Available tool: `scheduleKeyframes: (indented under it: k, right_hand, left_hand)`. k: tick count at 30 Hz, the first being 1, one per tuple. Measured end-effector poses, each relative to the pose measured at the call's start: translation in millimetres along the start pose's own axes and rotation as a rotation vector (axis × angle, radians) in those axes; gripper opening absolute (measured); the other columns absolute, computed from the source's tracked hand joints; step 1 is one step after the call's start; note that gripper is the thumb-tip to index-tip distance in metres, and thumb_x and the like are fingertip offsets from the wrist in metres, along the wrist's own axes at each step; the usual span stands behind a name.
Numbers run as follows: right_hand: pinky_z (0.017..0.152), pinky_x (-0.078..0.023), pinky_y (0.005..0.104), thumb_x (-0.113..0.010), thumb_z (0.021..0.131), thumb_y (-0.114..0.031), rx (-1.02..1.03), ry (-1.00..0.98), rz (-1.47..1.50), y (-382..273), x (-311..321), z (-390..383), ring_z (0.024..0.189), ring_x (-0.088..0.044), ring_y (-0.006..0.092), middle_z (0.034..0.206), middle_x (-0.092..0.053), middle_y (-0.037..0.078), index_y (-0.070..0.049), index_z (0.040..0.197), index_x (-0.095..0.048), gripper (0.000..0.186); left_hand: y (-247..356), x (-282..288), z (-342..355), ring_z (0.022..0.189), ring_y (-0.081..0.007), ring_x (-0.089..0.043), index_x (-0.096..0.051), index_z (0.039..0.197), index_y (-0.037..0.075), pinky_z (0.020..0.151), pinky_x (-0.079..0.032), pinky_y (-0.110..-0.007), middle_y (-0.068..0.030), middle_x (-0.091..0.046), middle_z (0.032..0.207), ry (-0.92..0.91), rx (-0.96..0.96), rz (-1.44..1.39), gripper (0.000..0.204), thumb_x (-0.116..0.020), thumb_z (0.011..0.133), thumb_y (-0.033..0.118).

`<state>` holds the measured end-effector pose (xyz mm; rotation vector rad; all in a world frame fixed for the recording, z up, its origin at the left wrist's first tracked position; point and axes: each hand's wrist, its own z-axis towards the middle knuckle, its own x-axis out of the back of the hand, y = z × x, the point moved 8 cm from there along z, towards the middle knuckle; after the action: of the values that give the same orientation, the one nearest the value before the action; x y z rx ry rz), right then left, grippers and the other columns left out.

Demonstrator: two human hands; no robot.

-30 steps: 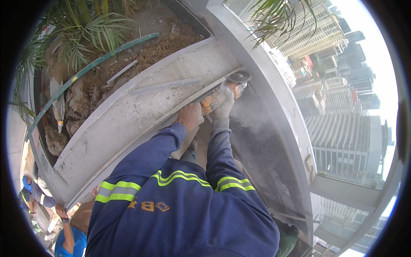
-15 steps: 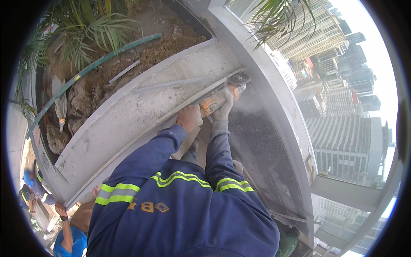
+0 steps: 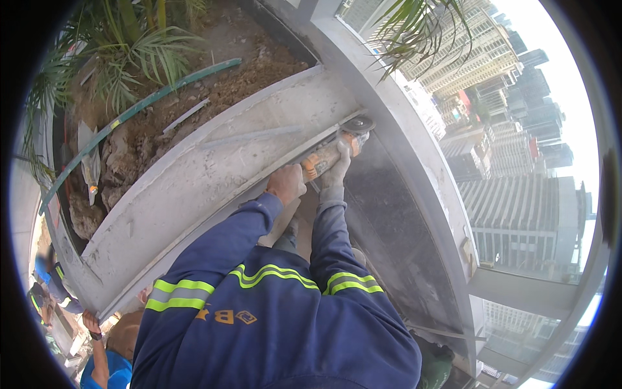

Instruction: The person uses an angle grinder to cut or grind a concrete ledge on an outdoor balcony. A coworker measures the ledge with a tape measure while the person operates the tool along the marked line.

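Both my hands are on a dusty orange angle grinder [image 3: 322, 159]. My left hand [image 3: 286, 184] is wrapped round its rear end, and my right hand [image 3: 337, 168], coated in pale dust, grips the body nearer the head. The dark round disc [image 3: 357, 123] lies at the far end of a thin raised strip [image 3: 272, 167] along the concrete ledge. Whether the disc touches the strip or the frame beside it, I cannot tell.
A grey curved wall frame [image 3: 395, 110] rises on the right, with high-rise buildings [image 3: 518, 207] beyond. Soil and palms [image 3: 139, 48] fill the planter at left, crossed by a green curved pipe [image 3: 139, 100]. At lower left, another person's hand [image 3: 91, 321] touches the ledge's end.
The grinder and both hands sit nearly where they were, with the disc slightly lower and to the left in view. The dust cloud by the disc has thinned.
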<state>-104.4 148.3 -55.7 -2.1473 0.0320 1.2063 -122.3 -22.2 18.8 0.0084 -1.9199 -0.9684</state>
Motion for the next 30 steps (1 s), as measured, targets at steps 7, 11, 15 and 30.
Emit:
scheduleKeyframes:
  k: [7,11,15,30]
  right_hand:
    - [0.079,-0.057,0.0443,-0.069,0.084,-0.027,0.037,0.030,-0.012,-2.9,-1.4,-3.4,0.086,-0.065,0.0302,0.093,-0.061,0.013,-0.002,0.112,-0.052,0.041]
    - [0.078,-0.057,0.0445,-0.069,0.084,-0.028,0.005,0.029,0.009,-3.3,-8.4,-7.4,0.086,-0.065,0.0293,0.094,-0.061,0.013,-0.003,0.113,-0.052,0.042]
    - [0.077,-0.057,0.0448,-0.068,0.084,-0.028,0.010,0.016,0.000,-7.4,-12.7,-8.9,0.086,-0.064,0.0291,0.094,-0.060,0.013,-0.003,0.113,-0.052,0.042]
    - [0.079,-0.056,0.0444,-0.068,0.085,-0.030,0.001,0.048,-0.011,-10.3,-7.4,-4.9,0.088,-0.063,0.0292,0.098,-0.060,0.013,-0.005,0.115,-0.052,0.043]
  left_hand:
    - [-2.9,-4.5,2.7,0.094,-0.0389,-0.071,-0.071,0.095,0.001,0.083,-0.057,-0.047,-0.0227,-0.073,0.096,-0.024,0.029,0.068,0.027,-0.073,0.072,0.015]
    - [-0.8,-3.0,4.5,0.090,-0.0386,-0.072,-0.072,0.092,0.002,0.081,-0.057,-0.047,-0.0225,-0.073,0.093,-0.009,0.005,0.064,0.025,-0.074,0.071,0.015]
    - [1.7,-5.5,7.4,0.086,-0.0388,-0.072,-0.073,0.088,0.002,0.079,-0.058,-0.047,-0.0223,-0.073,0.090,-0.004,-0.001,0.082,0.022,-0.073,0.071,0.016]
    - [5.6,-8.3,11.6,0.088,-0.0448,-0.070,-0.069,0.090,-0.005,0.081,-0.055,-0.051,-0.0301,-0.070,0.090,-0.006,-0.042,-0.014,0.025,-0.064,0.071,0.010]
